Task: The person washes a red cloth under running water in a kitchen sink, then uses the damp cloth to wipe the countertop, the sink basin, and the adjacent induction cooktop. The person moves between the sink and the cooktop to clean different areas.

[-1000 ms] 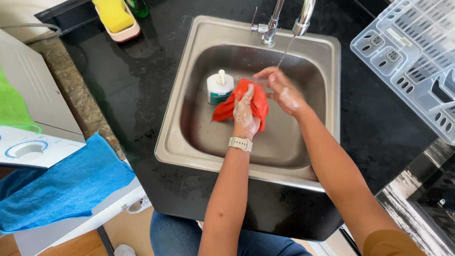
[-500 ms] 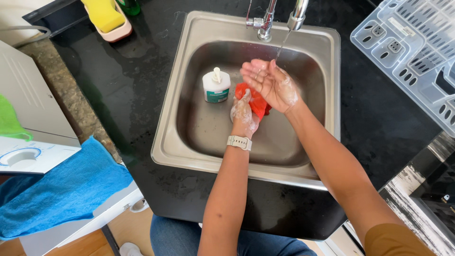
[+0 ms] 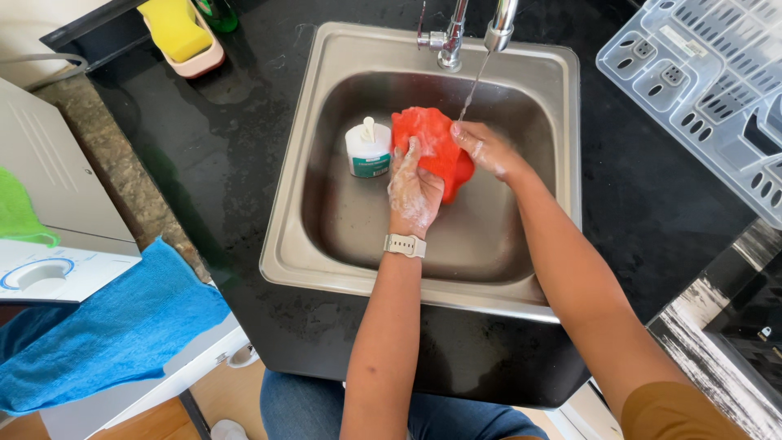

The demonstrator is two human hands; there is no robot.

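Your soapy left hand [image 3: 414,191] has its grip clenched on the crumpled orange-red cloth [image 3: 432,147], fingers wrapped over its left side, while your right hand [image 3: 487,151] grasps the same cloth from the 3 o'clock side, fingertips pressed into it. The cloth sits above the middle of the square stainless-steel sink [image 3: 326,122], just under the thin stream of water [image 3: 472,90] falling from the chrome tap [image 3: 498,24] at 12 o'clock. A pale band [image 3: 405,245] circles your left wrist.

Just beside the cloth, at its 9 o'clock, a white round bottle with a teal label [image 3: 368,148] stands upright on the sink floor, close to your left fingers; whether it touches them cannot be told.

The sink is set in a black glossy bench [image 3: 195,155]. At 10 o'clock from the sink, a yellow sponge [image 3: 173,23] lies in a pink holder [image 3: 205,61], with a green bottle [image 3: 218,12] just behind it. At 2 o'clock, a clear plastic dish rack [image 3: 692,90] rests on the bench. At 8 o'clock, well apart from the sink, a blue towel [image 3: 106,334] drapes over a white appliance [image 3: 49,220], and a green cloth [image 3: 20,212] lies at the far left edge.
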